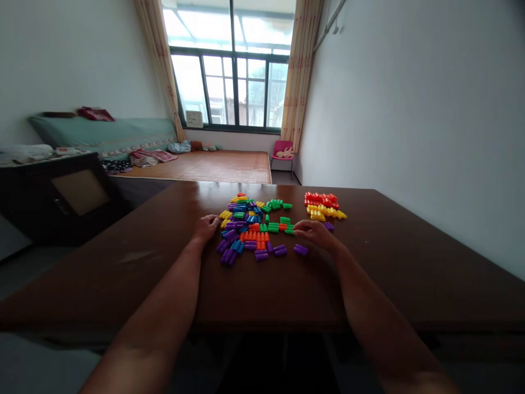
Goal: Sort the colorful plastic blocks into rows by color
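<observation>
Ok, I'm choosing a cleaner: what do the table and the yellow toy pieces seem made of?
Table: perhaps varnished wood or laminate; dark brown, glossy, showing pale reflections. Yellow toy pieces: likely molded plastic, smooth and slightly shiny, given their uniform color and repeated shape.

window point(233, 82) is admitting daylight beyond far edge of table point(410, 262) | curtains point(301, 65) are flanking it | bed point(229, 164) and pink chair point(280, 144) are standing past that edge | cabinet point(33, 186) is sitting beyond left edge | pale wall point(410, 109) is rising beyond right edge
</observation>
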The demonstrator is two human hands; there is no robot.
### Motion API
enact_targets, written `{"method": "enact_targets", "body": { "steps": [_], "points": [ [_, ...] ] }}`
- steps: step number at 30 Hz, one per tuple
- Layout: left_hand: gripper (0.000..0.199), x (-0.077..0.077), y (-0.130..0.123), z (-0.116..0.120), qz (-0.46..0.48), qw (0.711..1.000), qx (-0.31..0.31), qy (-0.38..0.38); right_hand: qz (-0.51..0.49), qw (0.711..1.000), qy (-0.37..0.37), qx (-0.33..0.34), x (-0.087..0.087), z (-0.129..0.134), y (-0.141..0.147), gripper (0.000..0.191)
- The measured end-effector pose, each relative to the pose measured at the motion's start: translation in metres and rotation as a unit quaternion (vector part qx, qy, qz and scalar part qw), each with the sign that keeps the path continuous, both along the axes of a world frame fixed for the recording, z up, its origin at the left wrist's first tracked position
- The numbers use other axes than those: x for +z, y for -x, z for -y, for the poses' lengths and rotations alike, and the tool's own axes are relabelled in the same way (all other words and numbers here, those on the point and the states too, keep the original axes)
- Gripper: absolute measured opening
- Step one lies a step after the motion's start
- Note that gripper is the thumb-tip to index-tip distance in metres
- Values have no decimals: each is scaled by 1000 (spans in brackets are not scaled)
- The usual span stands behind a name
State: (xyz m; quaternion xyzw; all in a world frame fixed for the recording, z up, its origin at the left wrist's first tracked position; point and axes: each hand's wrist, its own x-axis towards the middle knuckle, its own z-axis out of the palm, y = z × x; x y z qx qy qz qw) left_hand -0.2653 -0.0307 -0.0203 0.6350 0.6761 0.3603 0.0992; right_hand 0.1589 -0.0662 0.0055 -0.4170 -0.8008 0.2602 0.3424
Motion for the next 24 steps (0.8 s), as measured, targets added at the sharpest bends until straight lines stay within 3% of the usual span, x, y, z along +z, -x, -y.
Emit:
{"method": "enact_targets", "body": {
  "steps": [2,5,7,9,11,13,16,18,20,24],
  "points": [
    [30,3,-2,3,7,1000,8,1,43,996,0,82,1,10,22,39],
    [29,5,-4,6,9,1000,13,8,98,984,-24,149,2,21,41,37],
    [30,5,-4,5,5,1000,13,16,110,979,-23,169,4,23,43,34],
    [31,4,-2,3,-1,1000,10,22,86,985,-9,147,7,19,37,34],
    [33,2,1,0,-11,1000,5,27,24,998,1,57,9,9,18,37],
    [34,-1,4,-2,-25,999,-3,30,-69,993,-4,-100,7,-4,-13,44],
    [35,-4,7,-4,-48,998,-12,36,-147,922,-24,-357,-7,-24,-69,47],
    [36,-5,8,-5,-60,997,-13,38,-95,882,-12,-461,-22,-32,-96,39],
    [37,-4,8,-5,-69,997,-13,38,-6,868,3,-496,-35,-35,-110,30],
    [36,-1,6,0,-80,996,-19,39,109,868,18,-484,-41,-36,-109,28]
  ]
}}
